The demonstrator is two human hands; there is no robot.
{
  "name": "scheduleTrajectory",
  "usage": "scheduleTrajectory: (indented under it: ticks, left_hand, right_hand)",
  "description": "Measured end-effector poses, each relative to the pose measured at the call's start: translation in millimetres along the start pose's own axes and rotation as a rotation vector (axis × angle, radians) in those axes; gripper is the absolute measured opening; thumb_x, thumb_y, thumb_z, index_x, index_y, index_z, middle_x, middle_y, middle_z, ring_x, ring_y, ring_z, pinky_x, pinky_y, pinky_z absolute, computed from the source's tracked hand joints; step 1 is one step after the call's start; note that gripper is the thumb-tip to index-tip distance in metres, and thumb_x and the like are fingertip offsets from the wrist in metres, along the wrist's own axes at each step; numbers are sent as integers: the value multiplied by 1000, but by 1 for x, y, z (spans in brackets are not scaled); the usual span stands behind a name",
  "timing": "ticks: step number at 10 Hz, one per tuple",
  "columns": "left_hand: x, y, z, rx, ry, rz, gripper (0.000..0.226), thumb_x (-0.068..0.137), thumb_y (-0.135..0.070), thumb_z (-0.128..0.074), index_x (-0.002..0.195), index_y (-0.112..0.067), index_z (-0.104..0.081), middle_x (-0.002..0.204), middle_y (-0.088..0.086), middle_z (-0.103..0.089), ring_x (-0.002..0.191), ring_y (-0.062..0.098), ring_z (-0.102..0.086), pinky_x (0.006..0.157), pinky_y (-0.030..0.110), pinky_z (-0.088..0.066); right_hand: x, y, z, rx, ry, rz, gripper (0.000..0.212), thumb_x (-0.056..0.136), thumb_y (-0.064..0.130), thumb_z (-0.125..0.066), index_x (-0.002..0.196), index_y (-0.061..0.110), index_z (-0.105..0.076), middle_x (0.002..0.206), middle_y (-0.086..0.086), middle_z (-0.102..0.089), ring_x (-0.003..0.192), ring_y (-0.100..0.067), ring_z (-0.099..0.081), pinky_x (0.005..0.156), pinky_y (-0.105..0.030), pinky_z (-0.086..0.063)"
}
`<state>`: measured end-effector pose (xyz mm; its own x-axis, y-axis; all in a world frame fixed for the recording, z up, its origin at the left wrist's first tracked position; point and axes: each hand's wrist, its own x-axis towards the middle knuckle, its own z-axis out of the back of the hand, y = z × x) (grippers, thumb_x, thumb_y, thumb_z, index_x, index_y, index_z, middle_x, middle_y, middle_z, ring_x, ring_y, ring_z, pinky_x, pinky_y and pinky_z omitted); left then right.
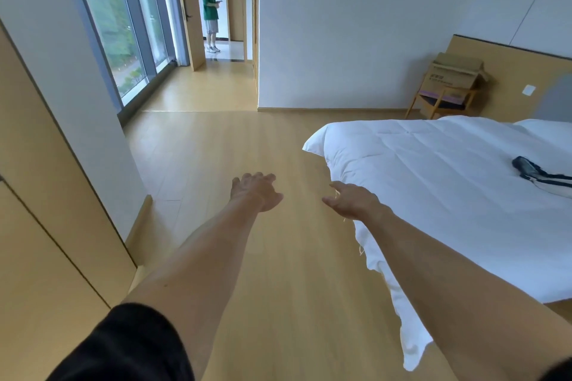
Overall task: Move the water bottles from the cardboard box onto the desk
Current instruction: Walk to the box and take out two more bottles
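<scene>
Bed (448, 182) with a white duvet fills the right side, a dark garment (541, 175) lying on it. Beyond it, the box (455, 74) sits on a wooden chair (439, 102) against the wall. Left hand (255, 192) and right hand (353, 199) reach forward over wooden floor (216, 145), fingers loose, holding nothing. Another person (211, 12) stands in the far doorway.

hands: two, the left hand (256, 192) at 6 o'clock and the right hand (353, 199) at 5 o'clock, both bare with fingers spread
cardboard box: one (457, 73), at 2 o'clock, on the chair
chair: one (442, 102), wooden, at 2 o'clock
bed: one (433, 182), at 3 o'clock, white cover
dark item on the bed: one (540, 175), at 3 o'clock, kind unclear
person in the doorway: one (211, 12), at 11 o'clock
water bottles: cannot tell, box contents hidden
</scene>
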<state>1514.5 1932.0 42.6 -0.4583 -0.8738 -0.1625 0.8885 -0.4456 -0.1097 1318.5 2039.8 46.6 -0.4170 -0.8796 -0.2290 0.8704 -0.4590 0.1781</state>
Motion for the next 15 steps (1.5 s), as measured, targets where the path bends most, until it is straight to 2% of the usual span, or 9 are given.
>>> scheduleTrajectory:
  ticks: [3,7,8,10,15]
  left_hand:
    - [130,30,26,-4,-12,-19,60,100,-55,-42,155,-32,-32,159,0,-36,146,26,-31,118,46,-24]
    - [325,53,52,27,14,94,60,101,-55,-40,156,-33,-29,161,-1,-34,147,26,-29,120,46,-21]
    - [383,49,70,17,1,113,59,101,-54,-40,156,-33,-30,160,-1,-36,146,27,-30,119,45,-23]
    - [478,42,89,10,-26,113,59,100,-55,-42,154,-34,-33,157,-2,-39,144,27,-34,117,45,-26]
    - [719,90,115,-35,-26,68,58,100,-53,-42,154,-34,-33,156,-2,-41,143,27,-35,117,45,-27]
  right_hand:
    - [133,36,23,-6,7,9,64,101,60,-37,158,34,-25,158,-1,-40,145,-26,-37,115,-44,-33]
    - [357,57,53,34,73,81,64,101,58,-38,158,31,-25,162,0,-35,147,-26,-34,117,-43,-31]
    - [419,54,74,27,77,100,63,101,58,-38,157,31,-27,162,0,-34,146,-25,-35,115,-43,-33]
    - [520,54,102,-14,82,118,63,101,59,-36,157,32,-27,156,2,-44,141,-25,-42,105,-40,-37]
    - [730,90,133,-24,94,34,63,102,57,-38,157,30,-27,156,0,-44,141,-26,-42,112,-41,-37]
